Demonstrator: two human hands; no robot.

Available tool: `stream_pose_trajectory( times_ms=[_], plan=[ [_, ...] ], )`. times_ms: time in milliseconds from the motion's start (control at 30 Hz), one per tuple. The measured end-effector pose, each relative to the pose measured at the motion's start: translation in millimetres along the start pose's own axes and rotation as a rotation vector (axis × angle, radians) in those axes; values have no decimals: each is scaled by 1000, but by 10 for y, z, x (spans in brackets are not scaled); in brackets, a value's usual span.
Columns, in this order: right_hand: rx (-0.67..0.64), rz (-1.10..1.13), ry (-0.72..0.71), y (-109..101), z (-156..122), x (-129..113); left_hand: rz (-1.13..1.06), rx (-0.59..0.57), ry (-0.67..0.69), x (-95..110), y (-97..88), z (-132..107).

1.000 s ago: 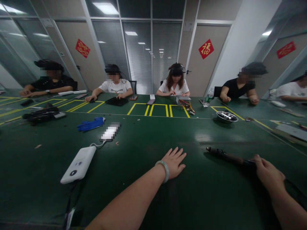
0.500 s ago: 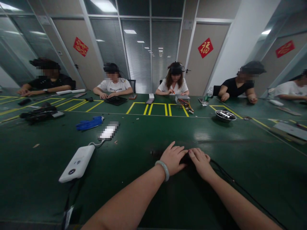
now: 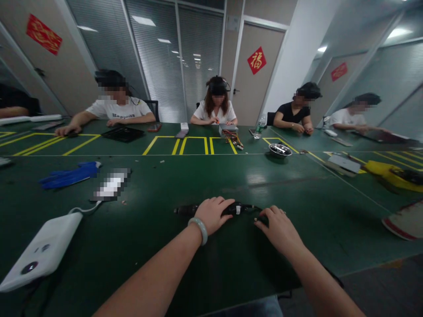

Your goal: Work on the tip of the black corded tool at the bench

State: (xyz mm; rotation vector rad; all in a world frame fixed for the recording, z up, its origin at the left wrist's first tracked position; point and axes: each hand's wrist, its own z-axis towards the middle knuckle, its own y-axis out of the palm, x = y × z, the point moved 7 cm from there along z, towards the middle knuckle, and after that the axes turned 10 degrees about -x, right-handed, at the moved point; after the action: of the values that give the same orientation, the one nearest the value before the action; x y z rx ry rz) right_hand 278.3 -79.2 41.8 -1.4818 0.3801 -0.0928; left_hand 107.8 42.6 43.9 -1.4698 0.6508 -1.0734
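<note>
Head view: note a black rod-like tool (image 3: 187,210) lying flat on the green table (image 3: 122,237), near mid-view along a nine-to-three line, gripped at its middle by the left hand (image 3: 211,214), with the right hand (image 3: 280,225) apart, past three o'clock, pinching a small dark piece (image 3: 260,219). Probably expect a stiff, fairly light, smooth body, inclined to roll, with a limp cable (image 3: 250,207) at three o'clock; best take hold around the middle, clear of the narrow nine-o'clock tip (image 3: 176,211). Farther out, find a white device (image 3: 44,248) between eight and nine, a blue glove (image 3: 71,175) past nine, a metal bowl (image 3: 280,151) near two.
</note>
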Motion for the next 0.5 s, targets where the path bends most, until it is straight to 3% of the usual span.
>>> stream_pose_trajectory(
  times_ms=[133,267,500],
  plan=[
    [-41,-73,17,88,-95,80,13,-31,-9,1,-22,-5],
    [-71,-78,23,127,-43,-2,2,-44,-32,-73,-93,-54],
    [-18,130,16,16,333,-320,-39,-136,-202,-498,-248,-210]
  ],
)
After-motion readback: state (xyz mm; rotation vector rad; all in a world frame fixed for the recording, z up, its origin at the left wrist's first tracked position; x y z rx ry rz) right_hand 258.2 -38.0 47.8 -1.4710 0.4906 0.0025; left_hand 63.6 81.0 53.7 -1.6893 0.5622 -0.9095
